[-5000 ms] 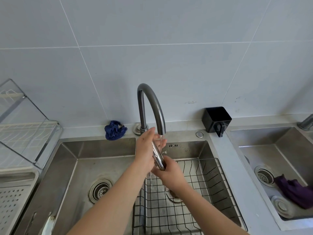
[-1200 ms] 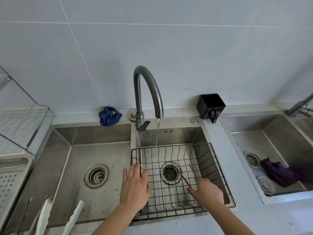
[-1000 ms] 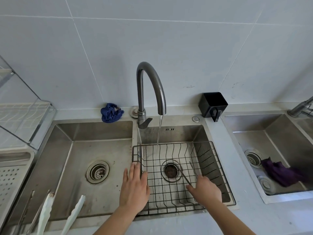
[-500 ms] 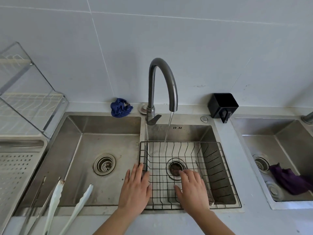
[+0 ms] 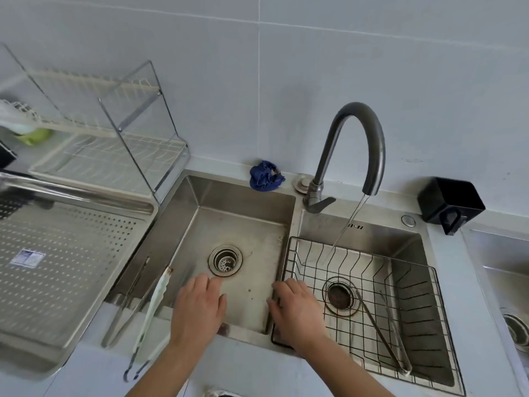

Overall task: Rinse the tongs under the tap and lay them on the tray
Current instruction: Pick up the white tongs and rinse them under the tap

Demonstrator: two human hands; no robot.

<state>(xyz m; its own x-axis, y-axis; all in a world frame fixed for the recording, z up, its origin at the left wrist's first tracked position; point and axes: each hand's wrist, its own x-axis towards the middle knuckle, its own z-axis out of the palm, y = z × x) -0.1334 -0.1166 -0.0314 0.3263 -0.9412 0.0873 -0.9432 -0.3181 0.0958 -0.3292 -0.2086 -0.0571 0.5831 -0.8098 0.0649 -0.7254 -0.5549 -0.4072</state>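
Thin steel tongs [image 5: 380, 330] lie in the black wire basket [image 5: 423, 325] in the right basin. White-tipped tongs [image 5: 151, 308] and a second slim metal pair [image 5: 126, 302] lean over the left basin's front left corner. My left hand [image 5: 197, 308] hovers open over the left basin [image 5: 229, 224], just right of the white-tipped tongs. My right hand [image 5: 294, 310] is open above the divider at the basket's left rim. Water runs from the curved tap [image 5: 355, 144] into the basket. The perforated steel tray [image 5: 57, 267] sits left of the sink.
A clear dish rack [image 5: 108, 144] stands behind the tray. A blue cloth [image 5: 264, 176] lies on the ledge by the tap base, and a black holder [image 5: 452, 202] sits at the right. Another sink [image 5: 509, 282] lies at the far right.
My right hand let go of the steel tongs in the basket and moved left. Both hands and my view shifted left toward the left basin and the tongs on its corner.
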